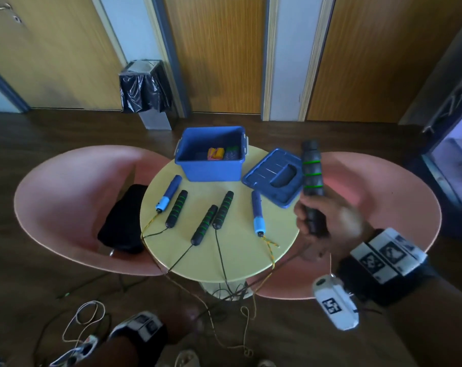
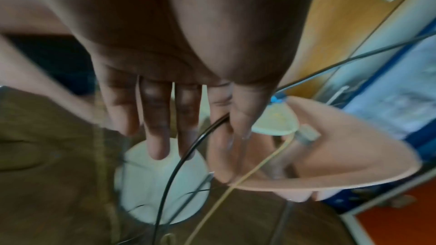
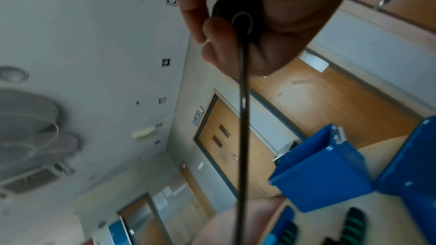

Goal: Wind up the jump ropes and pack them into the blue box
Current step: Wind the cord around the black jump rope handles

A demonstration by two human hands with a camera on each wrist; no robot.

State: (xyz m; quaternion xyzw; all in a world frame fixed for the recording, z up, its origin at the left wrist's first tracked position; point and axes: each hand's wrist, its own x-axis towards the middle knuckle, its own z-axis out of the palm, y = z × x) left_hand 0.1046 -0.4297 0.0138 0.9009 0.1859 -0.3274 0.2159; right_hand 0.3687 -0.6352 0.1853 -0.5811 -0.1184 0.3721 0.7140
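Between two pink chairs (image 1: 66, 197), a round yellow surface (image 1: 240, 250) carries five jump-rope handles whose cords spill over its near edge to the floor, leaving bare room only along the near rim. On the left chair lies a black bag (image 1: 124, 221). Nearest the left edge sits a blue handle (image 1: 169, 193) with a yellow braided rope, then three black handles with green rings (image 1: 176, 209) (image 1: 204, 225) (image 1: 223, 210), then a second blue handle (image 1: 258, 213) near the right side. At the far edge stands the blue box (image 1: 211, 156), open, with a yellow-and-red bundle and a dark bundle inside. Its lid (image 1: 273, 177) lies flat just beside it, overhanging the right edge.

Low at the bottom left, the left hand (image 2: 179, 100) points down toward the floor with fingers straight and slightly spread; a black cord (image 2: 184, 159) runs between thumb and forefinger, though whether it is pinched cannot be told. At right, the right hand (image 1: 317, 221) is wrapped around the lower end of a sixth black handle (image 1: 312, 176), held upright above the right chair, its cord (image 3: 243, 118) hanging from the base.
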